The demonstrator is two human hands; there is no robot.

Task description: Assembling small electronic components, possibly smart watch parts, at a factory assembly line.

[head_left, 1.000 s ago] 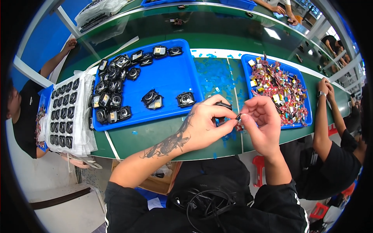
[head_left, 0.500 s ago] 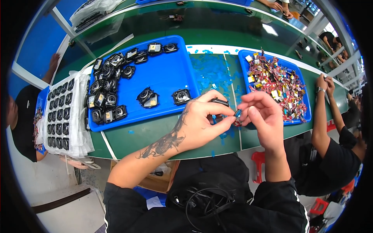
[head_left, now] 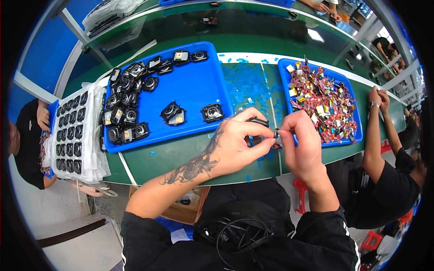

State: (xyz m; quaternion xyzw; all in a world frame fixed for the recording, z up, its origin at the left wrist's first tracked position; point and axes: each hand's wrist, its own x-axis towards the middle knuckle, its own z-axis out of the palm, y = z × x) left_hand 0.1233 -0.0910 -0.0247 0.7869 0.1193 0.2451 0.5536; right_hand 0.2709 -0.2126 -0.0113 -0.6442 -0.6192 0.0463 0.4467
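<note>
In front of the table's near edge, my left hand is closed around a black watch case, whose edge sticks out above the fingers. Its thumb and fingertips meet a small dark piece. My right hand pinches at that same piece from the other side, thumb against forefinger. A reddish bit shows just under the fingertips. Most of the case is hidden by my left hand. Several more black watch cases lie in the blue tray to the left.
At right, a second blue tray is heaped with small red, yellow and white electronic parts. Bits of blue film litter the green table between trays. White packing trays hold rows of black cases. Co-workers sit on both sides.
My right fingers have closed from a loose spread to a pinch on the small piece, which looked blue before. The left hand barely moved. The left co-worker's hand came down to their tray.
</note>
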